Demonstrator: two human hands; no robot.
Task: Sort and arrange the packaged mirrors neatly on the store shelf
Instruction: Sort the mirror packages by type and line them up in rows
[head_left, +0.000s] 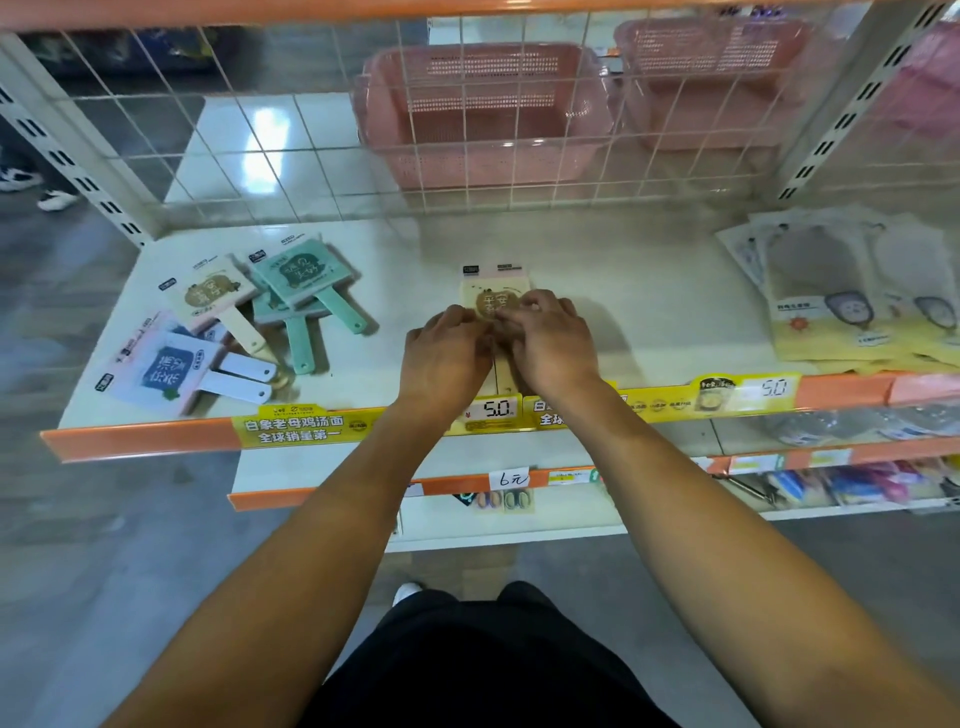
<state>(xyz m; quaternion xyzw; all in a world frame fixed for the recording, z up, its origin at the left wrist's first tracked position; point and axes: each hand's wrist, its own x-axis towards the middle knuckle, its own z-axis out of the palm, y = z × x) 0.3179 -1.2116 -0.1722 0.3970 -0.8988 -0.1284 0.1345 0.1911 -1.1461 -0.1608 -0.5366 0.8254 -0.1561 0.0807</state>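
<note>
A cream packaged hand mirror (493, 291) lies at the middle of the white shelf (649, 291), handle toward me, on top of another pack. My left hand (447, 353) and my right hand (548, 338) both rest on it, fingers curled at its sides. At the shelf's left lies a loose heap: a cream mirror (213, 296), green mirrors (304, 280) and white mirrors with blue labels (166, 371), overlapping at different angles.
Yellow flat packs (852, 312) are fanned out at the shelf's right end. A wire grid (467, 130) backs the shelf, with pink baskets (483, 114) behind it. An orange price rail (140, 436) with yellow tags edges the front. Lower shelves sit below.
</note>
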